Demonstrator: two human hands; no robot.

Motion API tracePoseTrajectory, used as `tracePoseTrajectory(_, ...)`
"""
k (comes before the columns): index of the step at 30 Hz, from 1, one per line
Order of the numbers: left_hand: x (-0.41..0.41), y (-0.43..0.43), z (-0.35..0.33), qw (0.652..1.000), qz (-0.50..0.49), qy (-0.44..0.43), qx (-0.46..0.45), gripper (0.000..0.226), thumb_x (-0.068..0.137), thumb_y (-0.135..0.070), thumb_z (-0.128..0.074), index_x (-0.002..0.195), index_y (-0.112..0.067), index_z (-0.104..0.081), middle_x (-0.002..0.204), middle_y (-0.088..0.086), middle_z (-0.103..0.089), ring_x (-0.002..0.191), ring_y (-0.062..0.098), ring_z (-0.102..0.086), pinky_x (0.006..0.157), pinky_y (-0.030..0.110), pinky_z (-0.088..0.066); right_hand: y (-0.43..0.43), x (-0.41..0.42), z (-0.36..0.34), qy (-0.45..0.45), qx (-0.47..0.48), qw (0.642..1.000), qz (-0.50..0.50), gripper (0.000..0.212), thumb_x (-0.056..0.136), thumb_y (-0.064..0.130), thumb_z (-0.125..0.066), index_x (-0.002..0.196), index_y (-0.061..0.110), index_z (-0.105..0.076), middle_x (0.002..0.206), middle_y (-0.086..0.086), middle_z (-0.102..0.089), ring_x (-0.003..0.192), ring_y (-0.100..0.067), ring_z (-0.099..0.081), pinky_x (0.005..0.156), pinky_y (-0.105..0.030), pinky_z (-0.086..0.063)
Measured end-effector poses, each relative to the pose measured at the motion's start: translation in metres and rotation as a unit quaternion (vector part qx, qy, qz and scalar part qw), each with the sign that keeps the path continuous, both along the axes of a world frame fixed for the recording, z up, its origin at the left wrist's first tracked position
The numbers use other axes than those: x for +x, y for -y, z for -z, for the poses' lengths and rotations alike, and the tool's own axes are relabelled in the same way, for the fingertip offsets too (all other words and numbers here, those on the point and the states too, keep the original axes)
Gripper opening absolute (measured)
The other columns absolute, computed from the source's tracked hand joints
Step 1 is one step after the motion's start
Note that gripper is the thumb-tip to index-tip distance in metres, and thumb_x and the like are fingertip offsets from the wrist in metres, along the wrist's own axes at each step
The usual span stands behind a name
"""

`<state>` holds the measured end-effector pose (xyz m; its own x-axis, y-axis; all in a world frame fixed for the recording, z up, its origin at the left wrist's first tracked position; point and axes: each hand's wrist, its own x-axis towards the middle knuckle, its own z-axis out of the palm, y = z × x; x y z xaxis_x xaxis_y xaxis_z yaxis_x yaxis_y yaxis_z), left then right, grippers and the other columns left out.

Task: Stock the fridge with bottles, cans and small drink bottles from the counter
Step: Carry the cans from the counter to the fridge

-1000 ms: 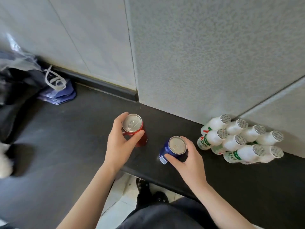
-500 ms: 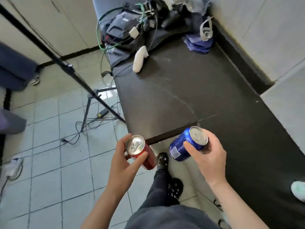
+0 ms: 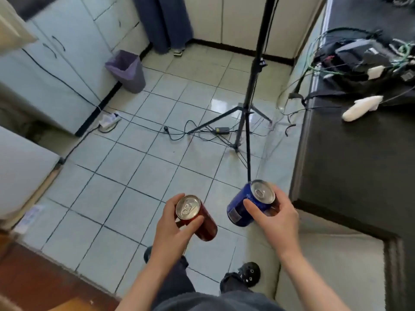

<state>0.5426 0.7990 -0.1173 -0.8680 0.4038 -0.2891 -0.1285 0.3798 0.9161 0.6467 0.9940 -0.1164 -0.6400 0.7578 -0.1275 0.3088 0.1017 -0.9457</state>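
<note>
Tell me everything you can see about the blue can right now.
The blue can is a metal drink can with a glossy dark blue body, a pale label patch near its lower side and a silver top whose pull tab looks unopened. It is tilted, top toward the camera and leaning right. The right hand grips it around the upper body, fingers wrapped over the side. It is held in the air above the tiled floor, beside the dark counter, touching nothing else.

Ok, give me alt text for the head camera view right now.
A person's left hand holds a red can and the right hand a blue can, above a pale tiled floor. A black tripod stands ahead, and a dark counter runs along the right.
</note>
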Motion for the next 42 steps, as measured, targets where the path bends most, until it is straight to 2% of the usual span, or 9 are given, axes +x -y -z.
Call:
tracePoseTrajectory(6, -0.076, 0.117, -0.007, 0.996, -0.086, -0.008, 0.020, 0.057, 0.074, -0.014, -0.078, 0.112, -0.045, -0.049, 0.107, -0.030, -0.059, 0.101, -0.009, -0.055, 0.080, 0.009, -0.047, 0.106, -0.114, 0.000, 0.026, -0.032, 0.993, -0.114, 0.052, 0.064, 0.023, -0.084, 0.110, 0.031, -0.061, 0.104, 0.012, -0.067, 0.094, -0.006, -0.063, 0.076, -0.022, -0.051)
tracePoseTrajectory(9, -0.119, 0.191, -0.010, 0.988, -0.148, -0.038, 0.011, 0.060, 0.073, -0.015, -0.079, 0.112, -0.047, -0.046, 0.107, -0.038, -0.055, 0.103, -0.012, -0.054, 0.078, 0.002, -0.042, 0.165, -0.178, 0.002, 0.038, -0.034, 0.983, -0.179, 0.057, 0.064, 0.024, -0.083, 0.116, 0.027, -0.060, 0.104, 0.013, -0.067, 0.092, -0.001, -0.063, 0.069, -0.016, -0.051)
tracePoseTrajectory(12, -0.159, 0.261, -0.006, 0.973, -0.222, -0.060, 0.003, 0.059, 0.074, -0.016, -0.079, 0.109, -0.050, -0.045, 0.110, -0.029, -0.057, 0.105, -0.007, -0.054, 0.079, 0.005, -0.043, 0.222, -0.240, 0.000, 0.036, -0.015, 0.969, -0.245, 0.052, 0.065, 0.023, -0.083, 0.112, 0.029, -0.061, 0.101, 0.013, -0.067, 0.089, -0.001, -0.063, 0.070, -0.017, -0.051)
tracePoseTrajectory(16, -0.191, 0.339, -0.003, 0.947, -0.315, -0.063, -0.013, 0.060, 0.074, -0.013, -0.079, 0.117, -0.039, -0.046, 0.114, -0.022, -0.055, 0.108, 0.000, -0.054, 0.083, 0.011, -0.042, 0.290, -0.301, -0.008, 0.023, 0.008, 0.953, -0.304, 0.048, 0.064, 0.021, -0.083, 0.106, 0.027, -0.062, 0.098, 0.010, -0.068, 0.089, -0.006, -0.064, 0.072, -0.018, -0.049)
tracePoseTrajectory(19, -0.202, 0.383, -0.001, 0.925, -0.374, -0.064, -0.013, 0.058, 0.075, -0.017, -0.079, 0.118, -0.038, -0.046, 0.109, -0.030, -0.056, 0.106, -0.004, -0.054, 0.082, 0.012, -0.042, 0.328, -0.337, -0.012, 0.020, 0.019, 0.940, -0.341, 0.052, 0.063, 0.027, -0.083, 0.109, 0.030, -0.060, 0.100, 0.013, -0.067, 0.090, -0.003, -0.063, 0.072, -0.017, -0.050)
tracePoseTrajectory(22, -0.211, 0.415, 0.003, 0.904, -0.423, -0.061, -0.003, 0.055, 0.076, -0.016, -0.078, 0.109, -0.046, -0.045, 0.102, -0.042, -0.052, 0.101, -0.013, -0.052, 0.075, 0.002, -0.041, 0.366, -0.376, -0.012, 0.024, 0.022, 0.921, -0.389, 0.053, 0.063, 0.029, -0.083, 0.110, 0.032, -0.060, 0.102, 0.013, -0.066, 0.091, -0.002, -0.063, 0.076, -0.018, -0.052)
tracePoseTrajectory(27, -0.234, 0.468, 0.017, 0.861, -0.507, -0.037, 0.013, 0.054, 0.077, -0.012, -0.076, 0.111, -0.043, -0.048, 0.111, -0.023, -0.056, 0.104, -0.013, -0.052, 0.076, 0.001, -0.041, 0.442, -0.453, 0.002, 0.019, 0.014, 0.878, -0.479, 0.049, 0.061, 0.023, -0.084, 0.105, 0.031, -0.062, 0.099, 0.011, -0.068, 0.092, -0.007, -0.065, 0.081, -0.028, -0.054)
tracePoseTrajectory(33, -0.331, 0.560, 0.013, 0.810, -0.584, -0.060, 0.006, 0.051, 0.079, -0.012, -0.075, 0.110, -0.044, -0.050, 0.101, -0.041, -0.057, 0.098, -0.021, -0.051, 0.073, -0.001, -0.040, 0.552, -0.584, 0.005, -0.014, 0.010, 0.827, -0.561, 0.056, 0.057, 0.032, -0.085, 0.102, 0.041, -0.053, 0.098, 0.017, -0.064, 0.088, 0.001, -0.062, 0.069, -0.012, -0.049)
tracePoseTrajectory(42, -0.496, 0.664, -0.042, 0.764, -0.632, -0.128, 0.013, 0.048, 0.079, -0.020, -0.074, 0.113, -0.043, -0.048, 0.108, -0.032, -0.055, 0.109, -0.010, -0.051, 0.081, 0.010, -0.046, 0.676, -0.760, -0.033, -0.073, -0.004, 0.773, -0.630, 0.050, 0.060, 0.032, -0.083, 0.098, 0.043, -0.053, 0.094, 0.025, -0.064, 0.089, 0.000, -0.062, 0.070, -0.014, -0.051)
